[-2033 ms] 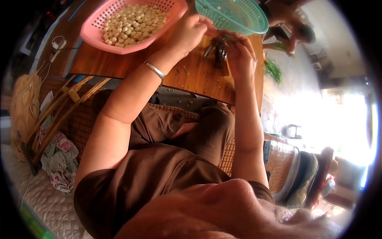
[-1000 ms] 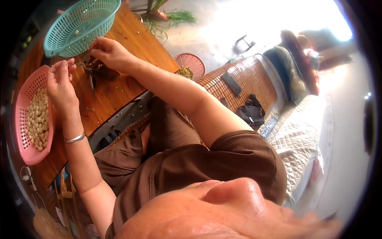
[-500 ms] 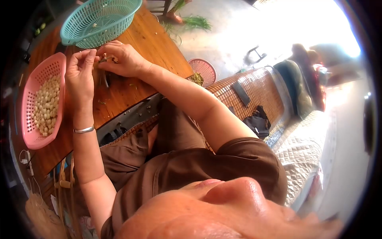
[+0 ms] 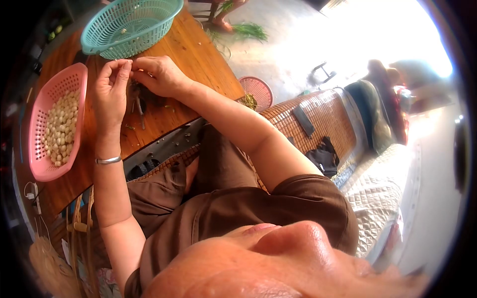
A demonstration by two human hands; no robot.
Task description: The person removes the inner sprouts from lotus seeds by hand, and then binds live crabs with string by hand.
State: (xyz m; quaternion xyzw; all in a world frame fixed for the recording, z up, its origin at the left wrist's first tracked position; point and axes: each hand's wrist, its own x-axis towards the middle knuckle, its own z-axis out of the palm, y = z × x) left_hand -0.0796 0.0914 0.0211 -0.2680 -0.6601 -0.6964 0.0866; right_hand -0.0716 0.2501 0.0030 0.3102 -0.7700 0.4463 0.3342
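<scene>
My left hand [image 4: 114,82], with a silver bangle at the wrist, is pinched closed over the wooden table. My right hand [image 4: 161,75] meets it, thumb and fingers closed at the left fingertips. Whatever small piece sits between them is too small to make out. Below the hands, a dark slim tool [image 4: 139,110] lies on the wood, partly hidden and unclear in kind. Left of my left hand stands a pink basket [image 4: 36,134] holding many small pale, roundish pieces. Just beyond the hands is a turquoise basket [image 4: 92,45] with a few pale bits inside.
The wooden table [image 4: 191,54] has scraps on it. Past its right edge, a red basket [image 4: 263,89] of greenish scraps stands on the floor. Another person's foot [image 4: 222,24] is beside green stalks [image 4: 251,32]. A woven-mat seat [image 4: 330,116] holds a dark flat object and a black bag [image 4: 324,158].
Both hands have shifted slightly right in view, and their fingertips now meet. The dark item seen by my right fingers is no longer visible there. The whole view has shifted a little.
</scene>
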